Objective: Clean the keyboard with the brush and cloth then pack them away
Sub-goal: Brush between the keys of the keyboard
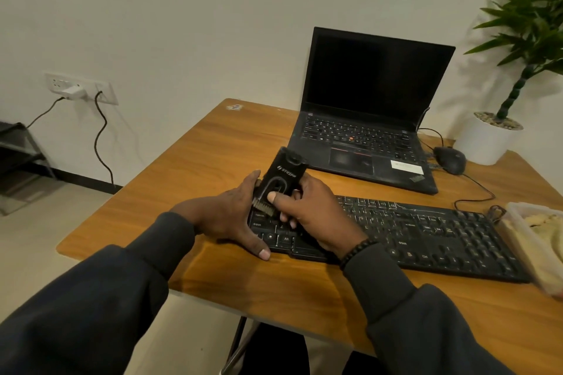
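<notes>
Brush [281, 180] gripped by right hand [313, 216] over left end of keyboard [426, 234]; left hand [231, 219] curled round that end, steadying. Cloth apparently in container [518, 240] at far right. Risk: tilted brush slipping, or keys popping under hard scrubbing.

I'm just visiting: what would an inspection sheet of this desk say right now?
Surface: wooden table, small sticker at far corner.
Job's things: black full-size keyboard; black brush tool with pale bristles; clear plastic tub with something pale inside.
Clutter: open black laptop, black mouse.
Hands: left hand and right hand both grip the brush tool.
Cables: mouse cable; two wall leads.
Surroundings: potted plant, wall socket.
</notes>
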`<state>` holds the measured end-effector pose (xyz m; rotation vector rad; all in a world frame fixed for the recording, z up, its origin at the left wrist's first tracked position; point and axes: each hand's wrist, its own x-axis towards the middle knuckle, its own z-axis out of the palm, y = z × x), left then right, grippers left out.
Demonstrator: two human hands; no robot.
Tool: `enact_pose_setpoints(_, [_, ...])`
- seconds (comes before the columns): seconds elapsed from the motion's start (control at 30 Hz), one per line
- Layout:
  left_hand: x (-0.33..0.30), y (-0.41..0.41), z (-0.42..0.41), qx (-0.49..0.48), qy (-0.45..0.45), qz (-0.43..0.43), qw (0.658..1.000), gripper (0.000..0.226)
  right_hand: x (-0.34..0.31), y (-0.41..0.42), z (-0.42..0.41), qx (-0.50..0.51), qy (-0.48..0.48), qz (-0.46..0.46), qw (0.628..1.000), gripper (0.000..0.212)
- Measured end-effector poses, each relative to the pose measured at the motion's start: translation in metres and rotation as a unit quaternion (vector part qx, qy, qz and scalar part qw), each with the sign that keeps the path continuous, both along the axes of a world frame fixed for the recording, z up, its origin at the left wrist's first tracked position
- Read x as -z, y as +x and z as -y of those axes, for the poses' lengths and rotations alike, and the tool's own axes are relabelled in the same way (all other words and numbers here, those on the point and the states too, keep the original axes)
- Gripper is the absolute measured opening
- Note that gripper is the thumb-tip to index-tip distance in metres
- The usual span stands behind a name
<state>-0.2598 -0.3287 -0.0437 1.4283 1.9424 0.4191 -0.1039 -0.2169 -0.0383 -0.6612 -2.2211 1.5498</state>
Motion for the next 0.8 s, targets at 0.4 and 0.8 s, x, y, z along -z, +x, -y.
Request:
enact_pose_setpoints(0.4, [0.001,0.000,0.000,-0.005,-0.001,0.014,1.000,0.154,0.000,0.006,-0.012,0.091,-0.205,-0.073,0.972,0.013])
enact_pose_setpoints(0.8, [0.000,-0.001,-0.001,-0.002,0.014,-0.001,1.000,0.157,-0.012,-0.004,-0.006,-0.009,0.150,0.071,0.986,0.029])
